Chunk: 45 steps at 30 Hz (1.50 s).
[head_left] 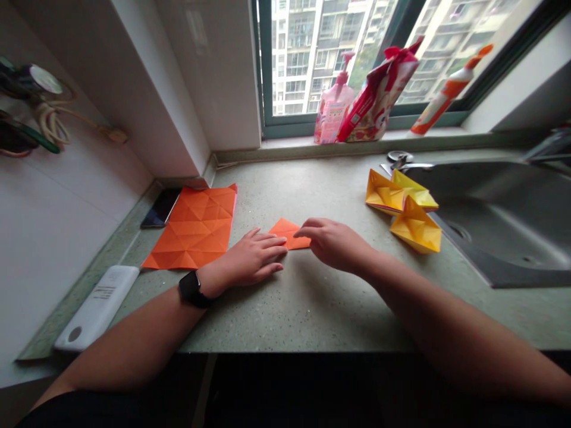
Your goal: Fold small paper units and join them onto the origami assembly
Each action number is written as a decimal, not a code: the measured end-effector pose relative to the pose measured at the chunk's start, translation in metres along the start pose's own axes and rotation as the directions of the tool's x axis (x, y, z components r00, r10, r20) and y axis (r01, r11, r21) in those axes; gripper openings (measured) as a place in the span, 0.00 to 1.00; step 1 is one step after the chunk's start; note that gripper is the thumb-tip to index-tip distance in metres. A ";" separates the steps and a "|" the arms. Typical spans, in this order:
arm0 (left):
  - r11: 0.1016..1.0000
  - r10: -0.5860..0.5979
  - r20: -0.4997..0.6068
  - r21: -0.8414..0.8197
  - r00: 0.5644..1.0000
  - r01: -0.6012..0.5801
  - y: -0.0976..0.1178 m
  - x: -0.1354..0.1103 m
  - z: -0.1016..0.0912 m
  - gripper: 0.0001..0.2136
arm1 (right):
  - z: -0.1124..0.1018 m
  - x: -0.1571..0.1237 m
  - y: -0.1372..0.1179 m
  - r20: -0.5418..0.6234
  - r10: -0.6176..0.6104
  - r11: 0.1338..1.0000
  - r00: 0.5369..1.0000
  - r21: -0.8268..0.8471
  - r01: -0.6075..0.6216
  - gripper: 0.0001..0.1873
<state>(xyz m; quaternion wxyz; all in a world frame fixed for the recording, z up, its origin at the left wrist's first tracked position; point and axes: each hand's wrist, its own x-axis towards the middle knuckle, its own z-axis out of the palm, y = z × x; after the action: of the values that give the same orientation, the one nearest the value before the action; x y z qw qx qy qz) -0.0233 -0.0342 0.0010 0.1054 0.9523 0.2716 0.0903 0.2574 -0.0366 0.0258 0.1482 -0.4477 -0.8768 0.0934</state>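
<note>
A small folded orange paper (289, 233) is lying flat on the speckled stone counter (321, 315) between the two hands, its long axis running roughly 9-to-3 and one pointed corner aiming toward 11 o'clock. The left hand (254, 258) is resting palm-down, its fingers (272, 241) extending toward 3 o'clock and reaching the paper's left edge without closing on it. The right hand (332, 244) is arching in from 3 o'clock, its fingers (307, 226) coming down over the paper's right part; whether they are pinching it, I cannot tell. The hands are staying apart, with only the paper between them. The counter's front edge is lying at 6 o'clock, well apart from the paper. A large creased orange sheet (191, 229) is lying at 9 o'clock, just beside the left hand. Yellow folded paper shapes (414, 223) are clustering at 3 o'clock, near the steel sink (499, 226).
</note>
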 end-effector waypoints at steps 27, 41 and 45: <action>0.998 0.000 -0.228 -0.064 0.974 -0.015 -0.027 -0.019 -0.034 0.12 | 0.027 0.003 -0.002 0.111 -0.154 0.985 0.982 -0.057 0.161 0.24; 0.997 0.058 -0.085 0.062 0.995 -0.052 -0.015 -0.007 -0.005 0.18 | 0.013 0.005 0.009 -0.001 -0.296 0.952 0.955 0.080 0.295 0.15; 0.992 0.049 -0.077 0.117 0.996 -0.040 -0.011 -0.006 -0.007 0.18 | 0.016 0.008 0.013 0.045 -0.292 0.955 0.955 0.075 0.289 0.06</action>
<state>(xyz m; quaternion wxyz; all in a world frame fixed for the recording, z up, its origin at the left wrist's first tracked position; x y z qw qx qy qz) -0.0358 -0.0273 0.0041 0.0372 0.9583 0.2592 0.1146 0.2576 -0.0234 0.0085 0.1511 -0.3060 -0.9332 0.1125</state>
